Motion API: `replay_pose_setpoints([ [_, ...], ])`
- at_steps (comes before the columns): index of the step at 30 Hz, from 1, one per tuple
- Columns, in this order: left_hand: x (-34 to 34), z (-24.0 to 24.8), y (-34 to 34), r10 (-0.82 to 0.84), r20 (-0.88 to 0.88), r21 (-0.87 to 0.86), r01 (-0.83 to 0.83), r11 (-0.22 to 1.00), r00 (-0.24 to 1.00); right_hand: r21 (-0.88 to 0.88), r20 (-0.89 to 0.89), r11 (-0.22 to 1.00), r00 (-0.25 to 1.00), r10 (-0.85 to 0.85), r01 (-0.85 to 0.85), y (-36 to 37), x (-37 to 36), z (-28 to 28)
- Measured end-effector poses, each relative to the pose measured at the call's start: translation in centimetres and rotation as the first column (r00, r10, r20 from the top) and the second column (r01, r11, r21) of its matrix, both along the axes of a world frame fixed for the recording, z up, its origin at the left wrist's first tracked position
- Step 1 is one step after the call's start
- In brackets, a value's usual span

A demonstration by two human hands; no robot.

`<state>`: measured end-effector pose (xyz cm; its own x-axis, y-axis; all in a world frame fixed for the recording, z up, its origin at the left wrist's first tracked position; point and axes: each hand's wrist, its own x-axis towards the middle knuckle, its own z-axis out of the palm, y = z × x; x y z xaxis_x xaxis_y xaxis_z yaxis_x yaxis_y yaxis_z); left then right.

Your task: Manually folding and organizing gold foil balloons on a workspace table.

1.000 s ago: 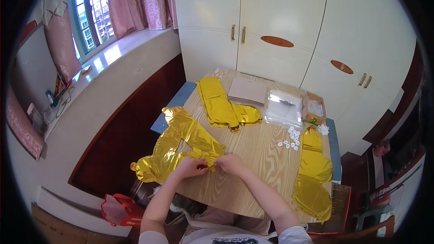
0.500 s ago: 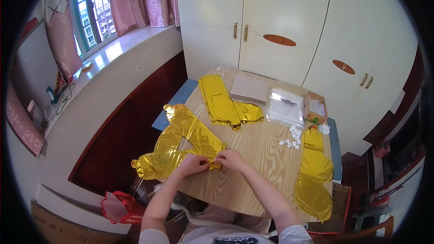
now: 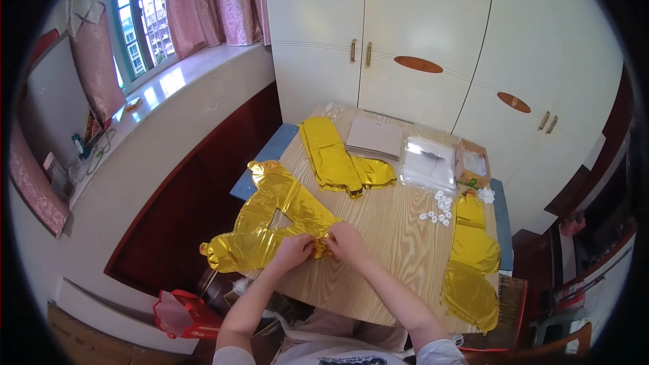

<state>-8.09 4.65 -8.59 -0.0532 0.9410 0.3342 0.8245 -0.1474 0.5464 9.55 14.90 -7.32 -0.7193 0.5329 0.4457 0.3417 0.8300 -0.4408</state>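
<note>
A gold foil balloon [image 3: 287, 192], flat and shaped like a letter A with a cut-out middle, lies over the table's left side, one lobe hanging past the edge. My left hand [image 3: 295, 251] is closed with its fingertips pinching the balloon's near right corner. Close beside it, my right hand [image 3: 347, 242] also pinches that corner, thumb and fingers together. The exact bit of foil between the fingertips is small and partly hidden by them. Another flat gold foil balloon [image 3: 331, 157] rests folded behind it. Along the right edge lie more folded gold foil balloons [image 3: 473, 250].
Beyond my hands, the wooden table [image 3: 385, 257] holds a stack of beige sheets [image 3: 375, 136], clear plastic packets [image 3: 428, 162] and a small cardboard box [image 3: 472, 164]. Several small white rings [image 3: 439, 209] lie right of centre. A red bag [image 3: 186, 314] stands below, at left.
Both hands stay at the balloon's corner, and their fingers have shifted slightly, the left a little to the right. The whole view has moved slightly.
</note>
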Motion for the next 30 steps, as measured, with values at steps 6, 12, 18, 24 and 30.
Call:
replay_pose_setpoints([
  [6, -1.9, -0.8, 0.7, 0.187, 0.395, -0.130, -0.147, 0.981, 0.899, 0.091, 0.220, 0.900, 0.890, 0.399, -0.426, -2.6, 0.4, -1.1],
  [12, -2.0, 1.8, 1.1, 0.201, 0.248, 0.002, -0.207, 0.978, 0.948, 0.121, 0.328, 0.925, 0.894, 0.305, -0.359, -2.2, -3.1, -1.5],
  [18, -2.9, 2.6, 0.1, 0.337, 0.224, 0.145, -0.373, 0.916, 0.914, 0.053, 0.357, 0.926, 0.873, 0.333, -0.375, -1.9, -5.1, -0.4],
  [24, -5.4, 2.1, -0.4, 0.363, 0.456, 0.174, -0.481, 0.859, 0.813, 0.061, 0.456, 0.943, 0.850, 0.265, -0.326, -2.0, -6.7, 0.0],
  [30, -6.5, 1.8, -0.4, 0.204, 0.629, 0.210, -0.416, 0.885, 0.750, 0.035, 0.390, 0.958, 0.886, 0.250, -0.285, -0.8, -5.9, -0.6],
])
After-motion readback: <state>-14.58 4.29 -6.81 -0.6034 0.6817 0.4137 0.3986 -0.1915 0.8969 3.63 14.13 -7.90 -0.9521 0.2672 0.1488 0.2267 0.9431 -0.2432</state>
